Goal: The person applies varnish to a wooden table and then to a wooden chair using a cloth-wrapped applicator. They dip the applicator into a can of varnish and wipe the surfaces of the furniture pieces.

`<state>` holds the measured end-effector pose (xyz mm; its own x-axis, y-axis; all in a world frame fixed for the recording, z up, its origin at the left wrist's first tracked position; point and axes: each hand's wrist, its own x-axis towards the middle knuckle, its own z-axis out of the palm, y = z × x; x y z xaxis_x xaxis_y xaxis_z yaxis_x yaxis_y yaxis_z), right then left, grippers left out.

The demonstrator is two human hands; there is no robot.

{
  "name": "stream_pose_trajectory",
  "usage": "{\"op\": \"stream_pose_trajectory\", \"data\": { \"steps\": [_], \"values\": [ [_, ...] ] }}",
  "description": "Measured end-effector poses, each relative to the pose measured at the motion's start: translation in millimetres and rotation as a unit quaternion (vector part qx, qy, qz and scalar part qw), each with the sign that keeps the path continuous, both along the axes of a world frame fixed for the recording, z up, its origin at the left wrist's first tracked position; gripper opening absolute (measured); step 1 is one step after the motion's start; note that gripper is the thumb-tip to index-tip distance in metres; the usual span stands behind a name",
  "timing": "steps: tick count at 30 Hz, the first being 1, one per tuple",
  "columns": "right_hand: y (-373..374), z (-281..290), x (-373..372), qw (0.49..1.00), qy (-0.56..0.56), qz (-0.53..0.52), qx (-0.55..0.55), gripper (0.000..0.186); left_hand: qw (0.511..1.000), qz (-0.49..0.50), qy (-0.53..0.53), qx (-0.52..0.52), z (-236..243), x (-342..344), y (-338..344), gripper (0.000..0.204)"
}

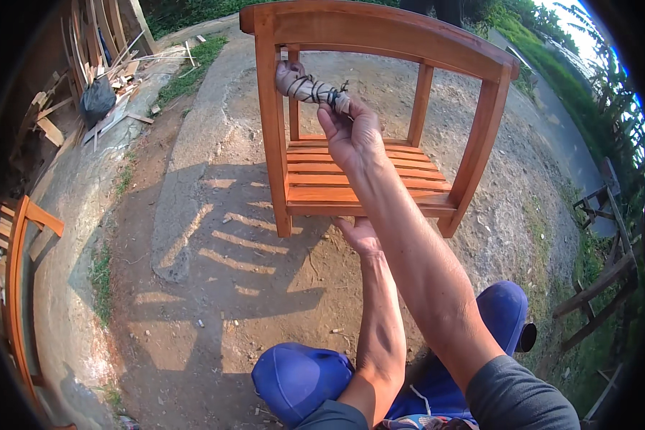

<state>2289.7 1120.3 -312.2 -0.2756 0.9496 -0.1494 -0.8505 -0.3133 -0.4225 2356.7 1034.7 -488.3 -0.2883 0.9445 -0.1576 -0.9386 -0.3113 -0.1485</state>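
An orange-brown wooden chair frame (471, 158) with a slatted lower panel (358, 186) stands upright before me. My right hand (347, 132) grips a pale cloth pad (308, 89) bound with dark cord, whose far end is against the inner side of the frame's left upright. Lower down, my left hand (361, 233) holds the frame's bottom rail from beneath, its fingertips hidden by the wood. My right forearm crosses over the panel.
Another wooden frame (18, 272) is at the far left. Scrap timber (107, 64) and a dark bag (97, 102) lie upper left. Weathered dark timber (609, 276) stands at right beside grass and a path. My blue-clad knees (297, 380) are below.
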Motion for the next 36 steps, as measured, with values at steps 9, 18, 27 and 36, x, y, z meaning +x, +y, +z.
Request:
{"op": "stream_pose_trajectory", "data": {
  "steps": [9,18,27,36],
  "values": [
    [-57,-64,30,0.954,-0.297,0.03,-0.019,0.015,0.997,0.003,0.014,-0.082,-1,9,-12,0.095],
    [-52,-16,17,0.869,-0.474,0.079,0.117,0.018,0.998,0.052,0.014,0.045,10,4,15,0.096],
    [-127,-60,86,0.644,-0.561,-0.037,0.518,0.016,0.972,-0.116,0.056,-0.196,-46,79,-153,0.089],
    [-162,-110,42,0.97,-0.167,-0.015,-0.176,0.016,0.934,-0.193,0.075,-0.292,-72,108,-208,0.08]
  ]
}}
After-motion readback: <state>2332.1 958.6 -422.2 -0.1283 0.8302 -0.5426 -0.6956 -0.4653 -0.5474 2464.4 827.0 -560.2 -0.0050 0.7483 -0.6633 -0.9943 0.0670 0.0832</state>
